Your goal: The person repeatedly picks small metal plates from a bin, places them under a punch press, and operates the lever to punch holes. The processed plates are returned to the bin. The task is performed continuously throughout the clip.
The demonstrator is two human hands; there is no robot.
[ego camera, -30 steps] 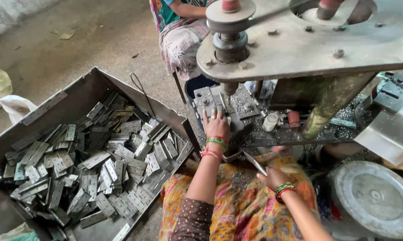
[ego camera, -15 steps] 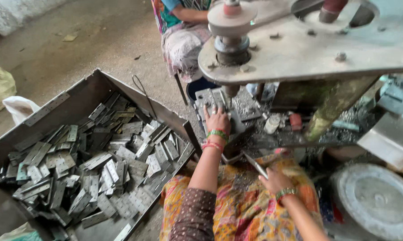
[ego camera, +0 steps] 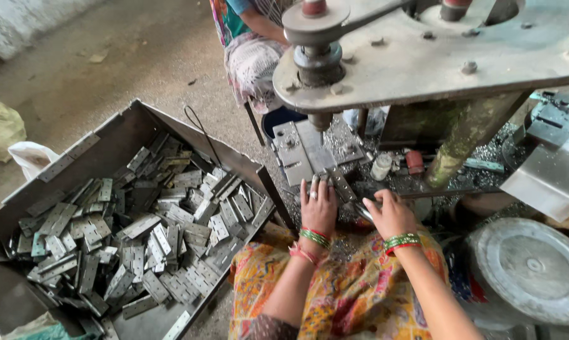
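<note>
My left hand lies flat on the metal bed of a press machine, fingers stretched forward beside a grey hinge plate under the spindle. Just to its right, my right hand is curled around a flat metal hinge piece, which is mostly hidden by the fingers. Both wrists wear green and red bangles. The two hands almost touch.
A big open metal box on my left holds several loose grey hinge plates. The machine's heavy grey head overhangs the bed. A small white bottle stands in metal shavings. A round metal lid lies at right. Another person sits behind.
My right hand has moved up from my lap to the machine bed, carrying the metal piece close to my left hand. The left hand has stayed in place.
</note>
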